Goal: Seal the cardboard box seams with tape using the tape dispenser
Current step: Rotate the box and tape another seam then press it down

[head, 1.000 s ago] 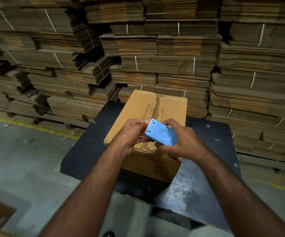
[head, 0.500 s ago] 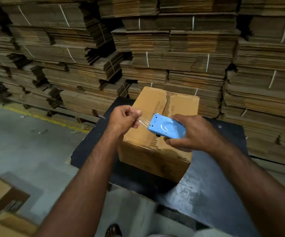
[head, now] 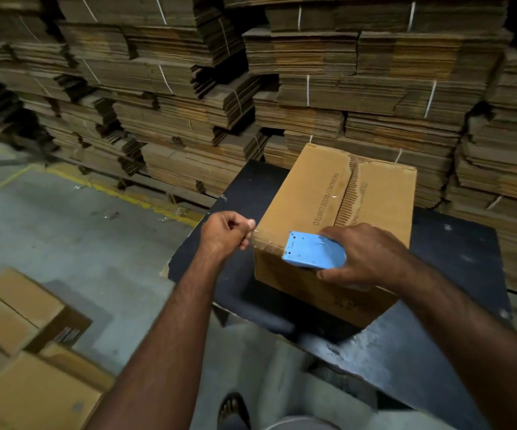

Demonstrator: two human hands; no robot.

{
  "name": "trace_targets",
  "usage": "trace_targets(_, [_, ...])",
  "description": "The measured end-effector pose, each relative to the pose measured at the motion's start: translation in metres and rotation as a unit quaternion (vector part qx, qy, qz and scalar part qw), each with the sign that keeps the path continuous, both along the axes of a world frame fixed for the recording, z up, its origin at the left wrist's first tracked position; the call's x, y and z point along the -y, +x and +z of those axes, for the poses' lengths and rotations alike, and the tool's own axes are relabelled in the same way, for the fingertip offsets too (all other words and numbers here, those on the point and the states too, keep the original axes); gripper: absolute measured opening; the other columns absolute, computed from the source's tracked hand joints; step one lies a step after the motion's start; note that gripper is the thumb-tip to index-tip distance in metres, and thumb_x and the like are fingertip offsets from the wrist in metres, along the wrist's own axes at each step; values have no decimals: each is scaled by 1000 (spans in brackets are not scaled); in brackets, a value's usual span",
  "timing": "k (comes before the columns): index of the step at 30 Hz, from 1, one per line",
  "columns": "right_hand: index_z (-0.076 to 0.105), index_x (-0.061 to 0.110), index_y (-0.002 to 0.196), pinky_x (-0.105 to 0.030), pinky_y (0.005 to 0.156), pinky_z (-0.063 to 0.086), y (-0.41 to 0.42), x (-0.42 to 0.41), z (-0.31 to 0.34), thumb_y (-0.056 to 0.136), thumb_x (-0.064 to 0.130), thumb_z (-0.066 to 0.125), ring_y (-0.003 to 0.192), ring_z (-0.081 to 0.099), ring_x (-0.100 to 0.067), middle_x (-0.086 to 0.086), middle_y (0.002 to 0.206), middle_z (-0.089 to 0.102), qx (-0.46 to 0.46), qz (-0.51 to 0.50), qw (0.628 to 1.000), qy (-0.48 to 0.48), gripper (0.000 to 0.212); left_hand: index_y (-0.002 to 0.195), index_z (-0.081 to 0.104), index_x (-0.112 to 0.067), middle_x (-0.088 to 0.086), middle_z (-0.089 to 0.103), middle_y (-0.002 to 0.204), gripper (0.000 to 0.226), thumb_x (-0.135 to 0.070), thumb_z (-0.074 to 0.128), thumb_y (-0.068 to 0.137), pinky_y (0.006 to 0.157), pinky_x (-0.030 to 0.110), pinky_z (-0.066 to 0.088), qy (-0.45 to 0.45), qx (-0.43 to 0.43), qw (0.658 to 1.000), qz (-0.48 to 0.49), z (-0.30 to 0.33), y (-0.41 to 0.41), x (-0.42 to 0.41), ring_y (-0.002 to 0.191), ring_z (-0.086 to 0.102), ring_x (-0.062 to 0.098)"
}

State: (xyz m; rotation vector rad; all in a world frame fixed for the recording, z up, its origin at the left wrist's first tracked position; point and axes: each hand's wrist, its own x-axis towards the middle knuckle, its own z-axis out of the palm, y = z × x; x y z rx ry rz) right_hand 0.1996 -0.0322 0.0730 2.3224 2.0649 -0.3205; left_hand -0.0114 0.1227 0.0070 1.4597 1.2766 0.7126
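A closed brown cardboard box (head: 306,197) stands on a black table (head: 455,274), its top seam running away from me with torn edges. My right hand (head: 372,259) grips a blue tape dispenser (head: 311,252) held over the box's near top edge. My left hand (head: 227,232) is just left of the box's near-left corner and pinches the free end of clear tape (head: 269,243) stretched from the dispenser. The strip is faint and hard to see.
Tall stacks of flattened cardboard (head: 313,88) fill the back and right. Other cardboard boxes (head: 18,311) sit on the concrete floor at lower left. A yellow floor line (head: 133,197) runs along the stacks. My sandalled foot (head: 233,411) shows below the table edge.
My left hand has pulled the tape end leftward, away from the dispenser, stretching a longer strip. The right hand has lowered the dispenser toward the box's near edge. The view has shifted left.
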Motion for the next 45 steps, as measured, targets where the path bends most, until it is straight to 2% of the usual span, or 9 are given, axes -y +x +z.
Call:
trace_targets(5, [43,37,140,-31,69,38,-8,-17,4,75,66,67,92,46,-11,8,119,61,28,-18,999,-39,74,79,69,-12,5,72,71,13,-19,73,89,57,26,56,14,-19,1000,3,-10,1,-11,60,65,12])
trace_targets(15, [54,38,119,-32,64,37,-17,-50,-3,67,68,69,87,50,-13,15,94,57,35,-52,995,-74,62,81,70,-9,5,72,72,14,-20,72,90,60,29,60,12,-44,999,-6,-38,10,-36,59,64,11])
trace_targets(20, [56,38,118,-36,72,48,-22,-61,-1,63,72,69,90,54,-15,12,98,61,45,-67,992,-92,66,81,70,-10,7,71,73,12,-18,72,90,53,24,55,-15,-25,999,-14,-54,9,-48,57,63,11])
trace_targets(26, [57,36,120,-34,68,41,-31,-74,0,61,83,66,88,53,-16,9,97,60,62,-85,987,-120,76,90,66,3,7,64,69,15,-11,66,94,49,18,54,-69,35,996,-38,-66,10,-48,53,59,8])
trace_targets(31, [58,35,122,-34,69,39,-37,-86,-2,63,83,65,89,53,-16,9,95,58,67,-95,982,-147,76,79,63,-11,-14,57,50,17,-15,65,95,45,13,40,-95,104,990,-19,-86,15,-37,43,46,-5])
trace_targets(33, [57,35,123,-34,68,37,-36,-88,-1,63,82,66,88,52,-15,10,93,56,58,-99,981,-153,76,77,65,-16,-9,62,64,16,-20,70,92,51,16,42,-74,88,993,-20,-93,12,-39,53,50,-4])
trace_targets(36, [58,35,123,-33,66,37,-35,-90,-1,63,83,65,89,52,-15,10,94,57,64,-96,981,-156,77,84,67,-23,6,71,92,12,-14,75,85,73,27,52,-20,22,1000,-3,-106,4,-37,73,59,6])
trace_targets(41, [56,36,125,-32,66,37,-35,-90,-2,64,82,65,88,50,-14,11,93,54,67,-98,980,-158,77,113,75,-15,-5,74,110,20,-13,65,95,89,17,52,76,114,990,-36,-90,-8,-28,103,67,-1])
trace_targets(45, [57,37,123,-31,65,40,-36,-90,-3,64,83,64,88,51,-12,12,93,56,71,-98,979,-162,75,134,62,-16,-5,59,139,35,-13,60,99,108,19,41,110,138,974,-141,-90,-4,-19,130,52,0])
